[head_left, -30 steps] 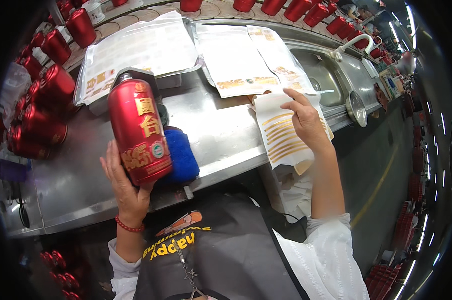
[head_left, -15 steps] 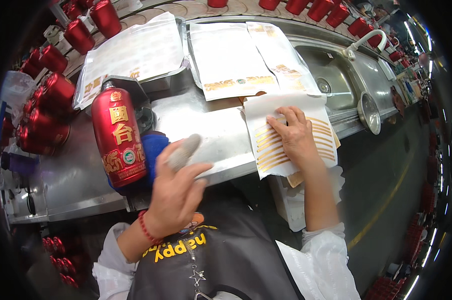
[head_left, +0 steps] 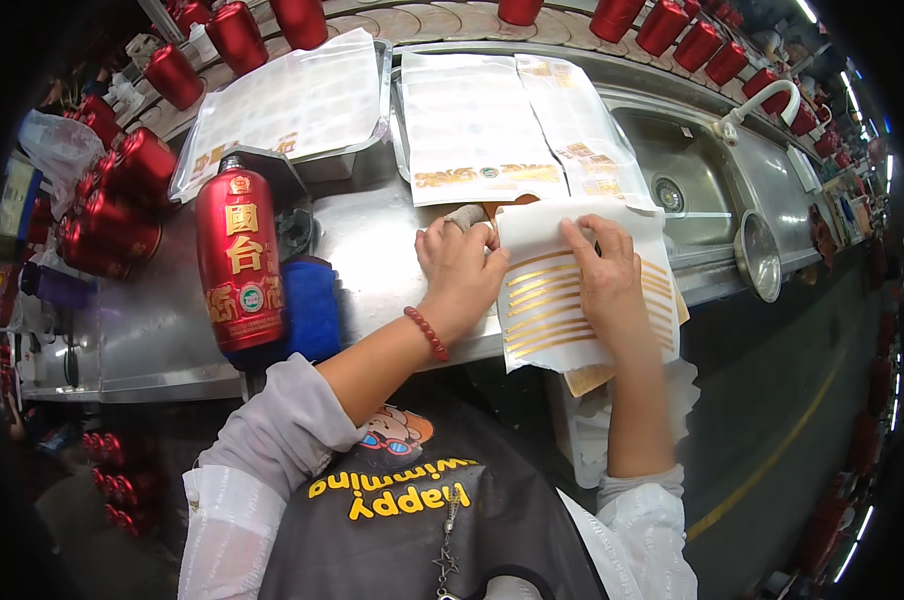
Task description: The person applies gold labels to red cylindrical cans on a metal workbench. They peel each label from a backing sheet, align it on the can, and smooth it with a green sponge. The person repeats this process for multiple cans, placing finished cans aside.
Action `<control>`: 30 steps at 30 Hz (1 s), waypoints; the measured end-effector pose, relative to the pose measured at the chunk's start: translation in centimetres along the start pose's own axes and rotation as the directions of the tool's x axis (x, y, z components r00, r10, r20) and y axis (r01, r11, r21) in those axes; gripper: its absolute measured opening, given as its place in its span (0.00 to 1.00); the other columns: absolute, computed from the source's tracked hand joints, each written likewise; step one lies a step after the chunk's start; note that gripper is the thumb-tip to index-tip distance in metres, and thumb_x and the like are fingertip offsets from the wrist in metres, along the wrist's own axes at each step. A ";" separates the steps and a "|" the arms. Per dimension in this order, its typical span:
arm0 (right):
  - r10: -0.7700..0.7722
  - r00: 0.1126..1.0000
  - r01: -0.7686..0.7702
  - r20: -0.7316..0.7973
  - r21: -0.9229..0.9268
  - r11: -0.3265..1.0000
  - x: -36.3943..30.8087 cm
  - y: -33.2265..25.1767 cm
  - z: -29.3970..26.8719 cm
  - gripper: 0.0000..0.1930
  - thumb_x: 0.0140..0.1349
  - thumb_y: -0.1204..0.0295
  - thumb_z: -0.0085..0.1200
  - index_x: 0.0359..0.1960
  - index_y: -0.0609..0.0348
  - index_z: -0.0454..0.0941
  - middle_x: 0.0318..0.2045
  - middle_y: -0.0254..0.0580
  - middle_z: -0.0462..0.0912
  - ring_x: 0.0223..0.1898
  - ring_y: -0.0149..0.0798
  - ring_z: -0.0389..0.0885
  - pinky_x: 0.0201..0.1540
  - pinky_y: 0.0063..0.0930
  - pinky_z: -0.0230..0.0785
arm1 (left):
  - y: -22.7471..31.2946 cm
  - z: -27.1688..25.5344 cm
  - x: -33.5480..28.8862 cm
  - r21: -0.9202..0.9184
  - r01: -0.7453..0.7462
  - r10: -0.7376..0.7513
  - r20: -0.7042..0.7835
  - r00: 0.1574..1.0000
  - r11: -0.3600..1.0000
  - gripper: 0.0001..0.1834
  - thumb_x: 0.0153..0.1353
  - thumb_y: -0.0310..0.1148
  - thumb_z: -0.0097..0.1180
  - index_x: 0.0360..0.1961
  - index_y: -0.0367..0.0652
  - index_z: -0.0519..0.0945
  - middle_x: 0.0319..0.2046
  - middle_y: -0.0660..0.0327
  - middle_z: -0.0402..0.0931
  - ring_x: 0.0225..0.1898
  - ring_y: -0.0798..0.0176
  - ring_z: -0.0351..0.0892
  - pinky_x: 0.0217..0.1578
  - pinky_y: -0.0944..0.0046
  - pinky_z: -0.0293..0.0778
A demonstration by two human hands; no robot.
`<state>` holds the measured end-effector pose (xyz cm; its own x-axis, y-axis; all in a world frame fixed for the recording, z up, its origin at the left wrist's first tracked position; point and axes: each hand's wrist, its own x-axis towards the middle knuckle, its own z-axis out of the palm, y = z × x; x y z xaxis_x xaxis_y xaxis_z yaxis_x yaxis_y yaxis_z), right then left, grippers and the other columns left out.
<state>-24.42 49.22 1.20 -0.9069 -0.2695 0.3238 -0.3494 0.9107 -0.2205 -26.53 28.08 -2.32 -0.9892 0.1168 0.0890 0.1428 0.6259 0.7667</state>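
A white sheet with gold stripe labels lies on the steel counter at its front edge. My left hand pinches the sheet's upper left edge, one finger wrapped in tape. My right hand presses flat on the sheet's middle, fingers spread. A red bottle with gold characters stands upright to the left, apart from both hands, beside a blue roll.
Larger white label sheets and a tray of sheets lie further back. Many red bottles crowd the left and the back ledge. A steel sink with a tap and a round strainer is on the right.
My left hand set the red bottle upright on the counter, let go and crossed right to the striped sheet. My right hand stayed on the sheet.
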 end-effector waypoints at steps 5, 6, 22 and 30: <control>-0.046 0.994 0.047 -0.097 0.011 0.999 2.2 0.3 0.1 0.19 0.60 0.79 0.53 0.54 0.55 0.79 0.58 0.43 0.73 0.61 0.48 0.69 0.51 0.45 0.65 | -0.4 -0.7 -0.4 -0.050 -0.073 0.077 0.077 0.994 0.996 0.13 0.64 0.44 0.57 0.40 0.45 0.79 0.40 0.49 0.72 0.61 0.40 0.58 0.70 0.41 0.40; -0.050 0.996 0.051 -0.080 0.018 0.999 2.6 0.6 0.0 0.16 0.59 0.78 0.55 0.51 0.55 0.80 0.58 0.43 0.73 0.62 0.48 0.69 0.51 0.45 0.65 | -0.2 -1.1 -0.4 -0.038 -0.071 0.074 0.100 0.992 0.997 0.14 0.64 0.44 0.57 0.39 0.44 0.79 0.40 0.48 0.72 0.60 0.39 0.59 0.70 0.41 0.41; -0.148 0.984 0.160 -0.095 0.123 0.979 2.1 -0.3 -1.0 0.11 0.56 0.81 0.55 0.40 0.57 0.81 0.54 0.42 0.76 0.61 0.47 0.71 0.48 0.41 0.66 | 0.2 -0.4 -1.0 0.313 -0.240 0.244 0.026 0.969 0.919 0.11 0.62 0.35 0.55 0.35 0.36 0.80 0.48 0.38 0.71 0.66 0.32 0.56 0.69 0.34 0.42; -0.199 0.980 0.195 0.022 0.125 0.973 1.9 -1.9 0.4 0.20 0.54 0.82 0.52 0.49 0.51 0.82 0.55 0.41 0.76 0.62 0.46 0.70 0.50 0.41 0.66 | -0.2 -0.7 -1.2 0.243 -0.203 0.197 0.050 0.979 0.949 0.13 0.63 0.36 0.56 0.37 0.35 0.80 0.50 0.41 0.72 0.66 0.36 0.57 0.68 0.31 0.44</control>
<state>-25.54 46.90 1.84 -0.8240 -0.4526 0.3408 -0.5463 0.7941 -0.2664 -25.42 27.24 -2.11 -0.9388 0.2757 0.2063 0.3444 0.7573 0.5549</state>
